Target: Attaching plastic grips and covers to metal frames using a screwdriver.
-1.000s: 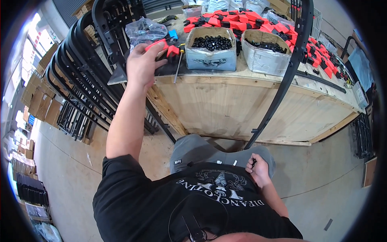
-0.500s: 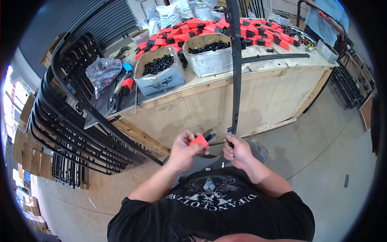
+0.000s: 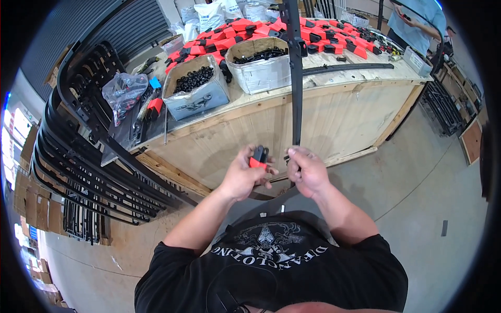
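Note:
In my left hand (image 3: 237, 177) is a red and black plastic piece (image 3: 258, 157), its black forked end pointing up and away from me. The fingers wrap round its red part. My right hand (image 3: 312, 173) is closed in a pinch beside the upright black metal bar (image 3: 296, 109). At its fingertips a small dark part (image 3: 287, 157) shows, too small to name. The two hands are a short way apart, in front of the wooden table. The bar's lower end is partly hidden near my right hand.
On the wooden table (image 3: 355, 104) lie a heap of red and black pieces (image 3: 242, 28), two boxes of small black parts (image 3: 201, 99) (image 3: 263, 73), and a plastic bag (image 3: 124, 91). Curved black frames (image 3: 88, 172) stack at the left. Another person (image 3: 417, 26) stands at the far right.
Both hands have moved up and away from me. The red and black piece has turned from tilting right to standing nearly upright. My right-hand fingers have shifted upward along the bar.

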